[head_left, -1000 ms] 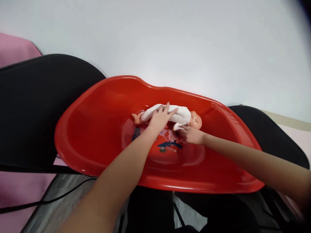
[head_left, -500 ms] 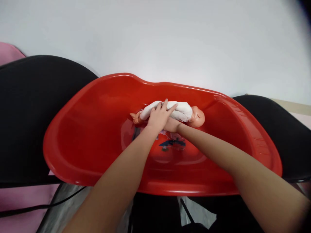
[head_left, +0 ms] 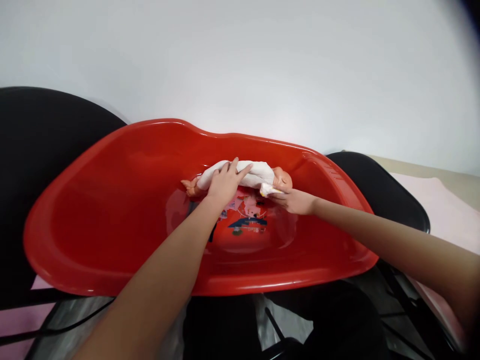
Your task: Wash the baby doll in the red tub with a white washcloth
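Observation:
A baby doll (head_left: 284, 178) lies in the red baby bathtub (head_left: 93, 215), its head to the right and its feet to the left. White cloth (head_left: 258, 170) covers its body. My left hand (head_left: 226, 182) rests on the covered middle of the doll with its fingers spread. Beside the doll's head, my right hand (head_left: 296, 201) is closed on a small white cloth (head_left: 267, 190) with a touch of yellow. The palm side of that hand is hidden.
Printed pictures (head_left: 249, 217) show on the tub's floor. Black chairs (head_left: 378, 185) stand at both ends of the tub. A pale wall (head_left: 240, 65) rises behind it, and a black cable (head_left: 56, 330) runs at lower left.
My right hand has moved right, from beside the doll's body to its head, and a small white cloth now shows in it. My left hand stays on the doll. The view has shifted right.

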Demonstrator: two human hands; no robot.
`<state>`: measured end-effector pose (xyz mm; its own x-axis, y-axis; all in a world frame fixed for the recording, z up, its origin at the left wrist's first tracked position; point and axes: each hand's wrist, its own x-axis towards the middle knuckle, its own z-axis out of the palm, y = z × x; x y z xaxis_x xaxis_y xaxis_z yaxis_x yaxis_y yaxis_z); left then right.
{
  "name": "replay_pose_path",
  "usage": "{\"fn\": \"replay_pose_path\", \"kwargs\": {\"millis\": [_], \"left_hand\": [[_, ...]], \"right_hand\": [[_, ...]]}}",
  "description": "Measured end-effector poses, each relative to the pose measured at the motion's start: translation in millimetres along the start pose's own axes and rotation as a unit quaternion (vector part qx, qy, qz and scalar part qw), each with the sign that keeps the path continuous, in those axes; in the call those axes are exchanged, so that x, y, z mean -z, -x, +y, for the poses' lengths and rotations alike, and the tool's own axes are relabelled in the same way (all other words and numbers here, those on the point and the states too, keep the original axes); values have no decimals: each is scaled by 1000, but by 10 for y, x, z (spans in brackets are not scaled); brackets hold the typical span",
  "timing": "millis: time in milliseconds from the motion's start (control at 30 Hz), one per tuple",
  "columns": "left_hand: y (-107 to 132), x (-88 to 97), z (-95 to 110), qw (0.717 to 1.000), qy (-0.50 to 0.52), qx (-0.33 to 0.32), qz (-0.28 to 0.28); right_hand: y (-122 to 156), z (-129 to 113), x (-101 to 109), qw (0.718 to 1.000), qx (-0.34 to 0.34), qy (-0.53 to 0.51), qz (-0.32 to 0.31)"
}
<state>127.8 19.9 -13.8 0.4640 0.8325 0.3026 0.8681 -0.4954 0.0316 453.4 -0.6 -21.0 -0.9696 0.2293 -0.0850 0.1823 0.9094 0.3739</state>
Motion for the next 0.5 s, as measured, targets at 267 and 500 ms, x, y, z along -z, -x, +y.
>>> {"fn": "replay_pose_path", "kwargs": {"millis": [267,500], "left_hand": [[20,43,1,1000,12,-1,-7],[13,28,11,1000,20,2,-5]], "right_hand": [[-89,194,78,999,-39,-21,9],[-16,18,-484,1000,8,20,11]]}}
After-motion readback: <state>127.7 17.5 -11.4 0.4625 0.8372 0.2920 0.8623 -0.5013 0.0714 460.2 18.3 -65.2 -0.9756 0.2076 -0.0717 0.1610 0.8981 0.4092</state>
